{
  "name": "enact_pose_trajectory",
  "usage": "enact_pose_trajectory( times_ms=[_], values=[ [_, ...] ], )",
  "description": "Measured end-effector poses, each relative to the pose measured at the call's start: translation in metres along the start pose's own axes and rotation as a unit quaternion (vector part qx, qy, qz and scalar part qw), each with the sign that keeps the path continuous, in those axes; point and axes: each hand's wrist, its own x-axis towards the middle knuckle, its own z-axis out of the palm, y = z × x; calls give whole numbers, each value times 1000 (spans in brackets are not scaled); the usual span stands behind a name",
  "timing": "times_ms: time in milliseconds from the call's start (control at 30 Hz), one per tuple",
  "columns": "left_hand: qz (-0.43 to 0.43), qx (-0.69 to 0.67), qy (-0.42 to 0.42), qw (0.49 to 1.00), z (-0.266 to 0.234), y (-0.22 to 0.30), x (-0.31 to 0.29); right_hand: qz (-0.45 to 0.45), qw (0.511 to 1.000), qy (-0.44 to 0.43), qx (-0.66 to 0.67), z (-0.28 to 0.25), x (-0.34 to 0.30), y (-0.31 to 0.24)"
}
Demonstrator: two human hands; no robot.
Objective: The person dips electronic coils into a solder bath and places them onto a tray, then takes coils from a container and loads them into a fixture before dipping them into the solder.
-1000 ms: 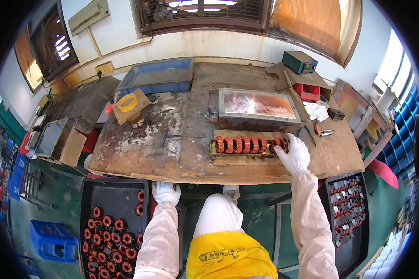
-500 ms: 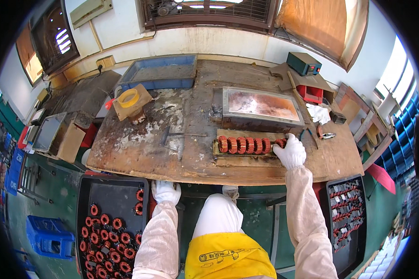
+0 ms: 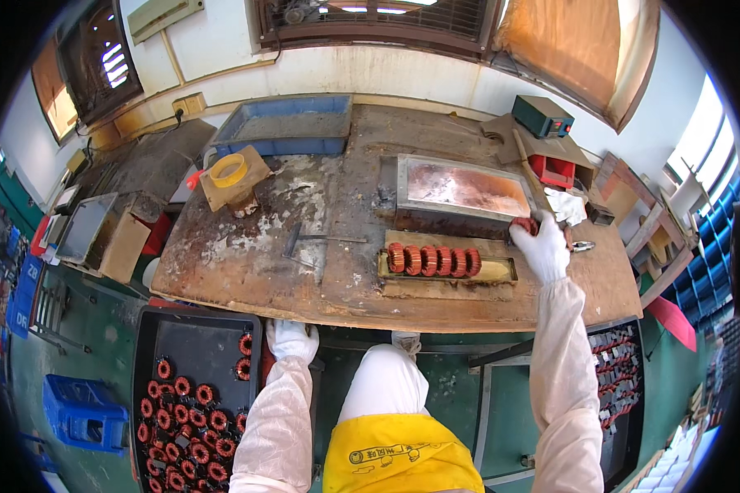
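Note:
In my gloved right hand (image 3: 543,251) a red copper-wound toroidal coil (image 3: 522,224) is pinched, held by the front right corner of a metal solder pot (image 3: 460,191). Several more coils (image 3: 430,260) stand upright in a row in a shallow, narrow trough (image 3: 497,271) nearer me, whose right end is bare. My gloved left hand (image 3: 293,339) is low at the table's front edge, beside the right rim of a black tray (image 3: 210,329) of coils; its fingertips are hidden, so I cannot tell whether it grips anything.
The worn wooden table (image 3: 304,287) carries a blue tray (image 3: 284,141), a tape roll (image 3: 228,171) on a stand, a metal bracket (image 3: 329,239), a white glove (image 3: 566,205) and a green control box (image 3: 543,116). Another black tray (image 3: 625,444) with parts stands at lower right.
My right hand has lifted the rightmost coil out of the trough and carried it away from me and right, to the pot's corner. My left hand stays put.

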Motion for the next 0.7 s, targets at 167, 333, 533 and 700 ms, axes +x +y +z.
enact_pose_trajectory(
  times_ms=[167,333,533,700],
  values=[
    [-7,1,-15,1000,-6,0,-1,-78,995,-30,-60,-2,59,-8],
    [3,-6,20,1000,-6,3,-1,-25,996,-14,-85,21,82,-1],
    [10,-7,42,999,-11,3,-3,-16,990,-48,-133,25,83,-14],
    [12,-22,29,999,-8,2,-1,-8,992,-61,-109,40,92,1]
  ],
)
